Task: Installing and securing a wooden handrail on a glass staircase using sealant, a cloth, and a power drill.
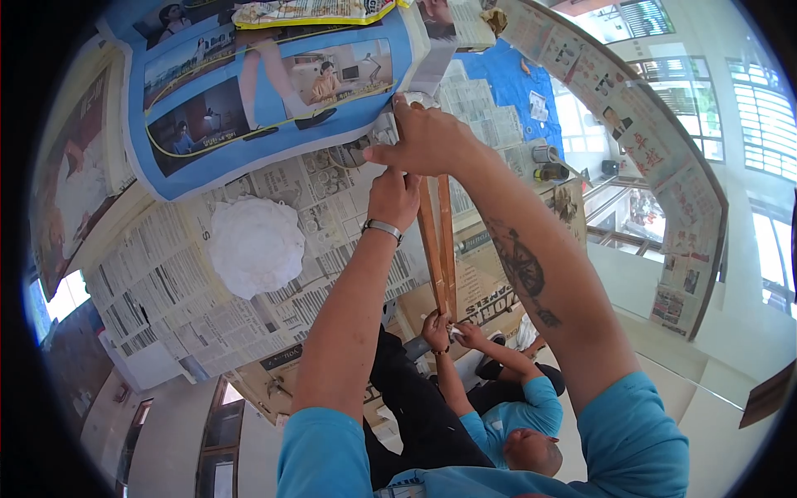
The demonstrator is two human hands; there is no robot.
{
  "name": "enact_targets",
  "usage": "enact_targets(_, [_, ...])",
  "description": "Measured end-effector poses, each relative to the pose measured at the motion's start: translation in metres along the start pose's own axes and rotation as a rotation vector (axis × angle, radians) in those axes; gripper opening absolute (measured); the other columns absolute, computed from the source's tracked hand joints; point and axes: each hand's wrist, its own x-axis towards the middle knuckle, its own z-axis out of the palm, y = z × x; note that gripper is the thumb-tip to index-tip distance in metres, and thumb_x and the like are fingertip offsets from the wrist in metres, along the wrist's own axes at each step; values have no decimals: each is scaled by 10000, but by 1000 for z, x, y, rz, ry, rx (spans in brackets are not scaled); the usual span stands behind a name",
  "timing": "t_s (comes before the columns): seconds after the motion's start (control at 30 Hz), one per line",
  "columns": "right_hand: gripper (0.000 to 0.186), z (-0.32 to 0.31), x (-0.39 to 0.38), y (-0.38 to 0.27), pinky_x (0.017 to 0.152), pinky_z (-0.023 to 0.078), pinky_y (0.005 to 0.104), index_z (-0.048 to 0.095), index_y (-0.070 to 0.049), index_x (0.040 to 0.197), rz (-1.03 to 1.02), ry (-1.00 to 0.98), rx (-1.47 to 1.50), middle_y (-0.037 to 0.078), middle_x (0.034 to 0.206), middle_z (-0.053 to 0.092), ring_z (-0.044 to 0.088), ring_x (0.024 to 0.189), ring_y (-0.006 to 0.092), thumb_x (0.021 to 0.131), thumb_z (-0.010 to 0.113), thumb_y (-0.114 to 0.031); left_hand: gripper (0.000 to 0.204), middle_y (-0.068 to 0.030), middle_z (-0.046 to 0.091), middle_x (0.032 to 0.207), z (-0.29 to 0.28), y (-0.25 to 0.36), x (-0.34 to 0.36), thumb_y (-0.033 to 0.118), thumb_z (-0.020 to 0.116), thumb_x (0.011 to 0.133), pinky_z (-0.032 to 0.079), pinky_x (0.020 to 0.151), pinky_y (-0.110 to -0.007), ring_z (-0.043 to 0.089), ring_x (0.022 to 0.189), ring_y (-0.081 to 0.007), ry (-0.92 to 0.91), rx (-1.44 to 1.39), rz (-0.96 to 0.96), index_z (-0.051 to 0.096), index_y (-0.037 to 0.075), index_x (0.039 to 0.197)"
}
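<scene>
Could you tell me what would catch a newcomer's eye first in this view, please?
Both raised hands meet at the top of two long wooden strips: the left hand grips them, the right hand presses just above. Behind lies newspaper covering with a white round patch at left. Below, a co-worker's hands hold the strips' lower end.

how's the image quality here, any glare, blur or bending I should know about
Head view: strong fisheye bending, so the paper-covered rail curves and black corners ring the picture; the windows at right are blown out with daylight glare; the left hand, right hand and wooden strips are evenly lit and fairly sharp; the co-worker below is softer, with no hard shadows.
</scene>
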Motion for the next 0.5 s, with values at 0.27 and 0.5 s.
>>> enact_targets(0.27, [806,-18,-41,-5,789,523,460,444,-37,1374,-145,105,-92,243,979,663,651,917,414,766,676,-512,422,-224,662,958,2,-20,-3,178,518,924,521,764,-502,630,861,-427,170,61,205,410,78,1320])
enact_targets(0.5, [728,-41,-32,34,769,523,440,472,-142,1379,-39,94,-102,194,816,670,661,849,380,764,668,-478,443,-219,659,1016,1,9,3,213,537,933,505,788,-508,624,910,-429,63,-38,-17,405,80,1335])
